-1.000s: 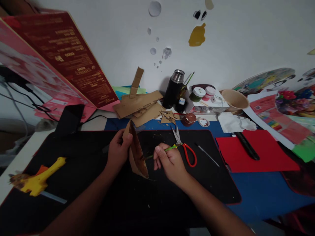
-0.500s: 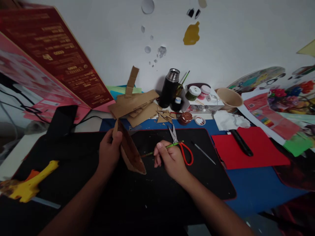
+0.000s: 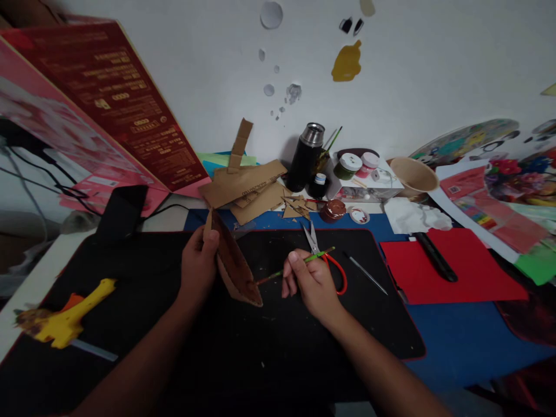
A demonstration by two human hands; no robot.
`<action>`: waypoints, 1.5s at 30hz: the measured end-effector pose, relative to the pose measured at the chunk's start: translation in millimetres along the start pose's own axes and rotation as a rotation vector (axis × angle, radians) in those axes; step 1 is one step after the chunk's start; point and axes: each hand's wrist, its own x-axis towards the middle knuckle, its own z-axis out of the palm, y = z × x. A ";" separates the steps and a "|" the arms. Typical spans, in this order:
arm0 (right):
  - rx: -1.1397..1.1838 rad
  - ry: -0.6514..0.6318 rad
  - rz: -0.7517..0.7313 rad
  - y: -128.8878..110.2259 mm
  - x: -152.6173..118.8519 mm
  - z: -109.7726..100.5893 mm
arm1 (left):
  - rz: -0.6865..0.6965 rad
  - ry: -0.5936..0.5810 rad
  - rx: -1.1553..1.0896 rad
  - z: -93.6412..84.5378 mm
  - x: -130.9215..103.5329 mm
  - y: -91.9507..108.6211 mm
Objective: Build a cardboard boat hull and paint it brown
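My left hand (image 3: 200,260) is closed on the edge of a folded cardboard piece (image 3: 234,263), boat-shaped, with brown paint across its inner side. It is held tilted above the black mat (image 3: 243,359). My right hand (image 3: 306,281) pinches a thin green paintbrush (image 3: 313,256) whose tip is at the lower inner part of the cardboard. Just behind the right hand lie scissors (image 3: 339,272) with orange-red handles, blades apart. A jar of brown paint (image 3: 332,211) stands farther back, with its paint-smeared lid (image 3: 359,215) beside it.
Cardboard scraps (image 3: 260,179), a black thermos (image 3: 302,159) and paint jars (image 3: 347,166) line the wall. On the left lies a yellow glue gun (image 3: 72,318). Right of the scissors are a thin rod (image 3: 368,274) and a black cutter (image 3: 436,256) on red paper (image 3: 482,272).
The whole view has shifted, so things appear slightly farther right. The brush tip has moved a little over the cardboard's inner side. Both hands keep their holds.
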 end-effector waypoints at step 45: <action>-0.042 0.014 0.006 0.1 4.6 11.6 | 0.001 -0.005 -0.039 1.9 -3.4 6.6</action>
